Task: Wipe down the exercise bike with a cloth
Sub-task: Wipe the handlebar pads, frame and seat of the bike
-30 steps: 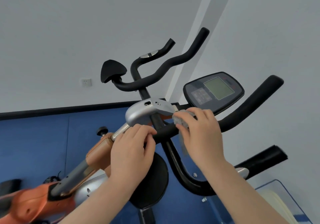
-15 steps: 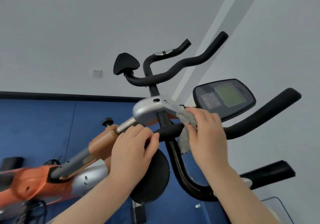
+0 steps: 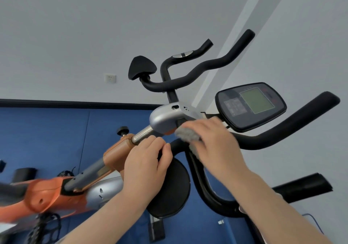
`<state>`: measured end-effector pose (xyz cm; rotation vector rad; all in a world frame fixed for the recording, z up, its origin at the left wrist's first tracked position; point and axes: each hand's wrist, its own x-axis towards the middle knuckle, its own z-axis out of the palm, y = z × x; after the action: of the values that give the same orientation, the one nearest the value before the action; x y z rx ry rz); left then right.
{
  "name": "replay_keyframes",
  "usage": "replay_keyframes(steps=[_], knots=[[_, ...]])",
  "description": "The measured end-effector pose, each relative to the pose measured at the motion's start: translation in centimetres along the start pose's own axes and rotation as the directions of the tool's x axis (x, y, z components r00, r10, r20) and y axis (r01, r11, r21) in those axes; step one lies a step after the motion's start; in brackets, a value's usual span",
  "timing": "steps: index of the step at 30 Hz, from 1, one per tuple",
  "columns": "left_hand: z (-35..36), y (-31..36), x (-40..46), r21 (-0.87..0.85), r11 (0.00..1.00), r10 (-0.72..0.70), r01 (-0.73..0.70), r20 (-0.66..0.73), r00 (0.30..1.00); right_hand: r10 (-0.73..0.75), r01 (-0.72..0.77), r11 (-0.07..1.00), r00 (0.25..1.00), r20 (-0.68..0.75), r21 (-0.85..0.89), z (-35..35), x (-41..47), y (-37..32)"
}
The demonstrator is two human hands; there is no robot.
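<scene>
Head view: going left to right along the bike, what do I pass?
Orange frame → left hand → grey cloth → right hand → display console → right handlebar grip.

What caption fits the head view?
Right hand wipes the black handlebar with a grey cloth; left hand grips it.

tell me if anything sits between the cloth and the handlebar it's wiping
Nothing visible does. The right hand presses the grey cloth straight onto the black handlebar, beside the left hand gripping the bar.
</scene>
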<state>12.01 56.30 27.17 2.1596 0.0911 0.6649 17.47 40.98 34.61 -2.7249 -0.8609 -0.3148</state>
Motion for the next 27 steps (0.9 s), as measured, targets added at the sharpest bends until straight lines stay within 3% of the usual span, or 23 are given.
replay_keyframes(steps=[3,5,8,10,12,13,15,18,19,20,22,24,25,27], knots=[[-0.1,0.1,-0.1,0.008,1.0,0.004,-0.004,0.002,1.0,0.126,-0.124,0.992,0.987,-0.1,0.025,0.1,0.1,-0.5],[-0.2,0.2,-0.1,-0.002,1.0,0.002,-0.002,0.006,1.0,0.074,-0.075,0.997,0.997,-0.024,-0.017,1.1,-0.6,-1.8],[-0.3,0.2,0.0,0.0,1.0,0.02,-0.02,0.027,0.999,0.095,-0.097,0.991,0.995,0.024,0.09,0.2,-0.3,-0.8],[-0.4,0.3,0.3,0.004,1.0,0.021,-0.021,0.062,0.998,0.214,-0.202,0.975,0.968,-0.13,0.095,-1.4,-0.6,1.0],[-0.5,0.7,0.9,0.009,1.0,0.004,-0.005,0.115,0.993,0.341,-0.336,0.938,0.863,-0.374,0.079,-2.6,-1.7,2.3],[-0.5,1.0,1.3,0.016,1.0,0.001,-0.003,0.143,0.99,0.382,-0.395,0.917,0.822,-0.422,0.061,-2.6,-2.4,2.2],[-0.3,1.8,2.5,0.027,0.999,0.026,-0.032,0.185,0.982,0.406,-0.438,0.899,0.836,-0.369,-0.004,-1.1,-3.5,0.9],[0.4,3.4,4.6,-0.01,0.996,0.092,-0.092,0.197,0.976,0.354,-0.345,0.935,0.915,-0.193,0.081,0.9,-4.1,-0.7],[0.7,4.0,5.2,-0.038,0.994,0.107,-0.101,0.198,0.974,0.342,-0.329,0.939,0.918,-0.2,0.1,0.8,-4.1,-0.5],[1.1,4.4,5.7,-0.064,0.992,0.122,-0.111,0.204,0.971,0.365,-0.35,0.931,0.895,-0.256,0.106,0.3,-4.1,0.1],[1.7,4.9,6.3,-0.087,0.989,0.137,-0.121,0.218,0.966,0.458,-0.45,0.884,0.774,-0.437,0.129,-1.0,-4.1,1.6],[2.5,5.1,6.5,-0.081,0.991,0.128,-0.109,0.269,0.955,0.535,-0.541,0.828,0.68,-0.5,0.15,-1.5,-4.1,1.7],[2.9,5.1,6.4,-0.071,0.992,0.119,-0.102,0.312,0.942,0.537,-0.554,0.824,0.701,-0.47,0.116,-1.1,-3.9,1.0],[3.4,4.9,6.0,-0.052,0.993,0.119,-0.108,0.392,0.912,0.465,-0.482,0.876,0.824,-0.325,0.033,0.5,-3.8,-0.9]])
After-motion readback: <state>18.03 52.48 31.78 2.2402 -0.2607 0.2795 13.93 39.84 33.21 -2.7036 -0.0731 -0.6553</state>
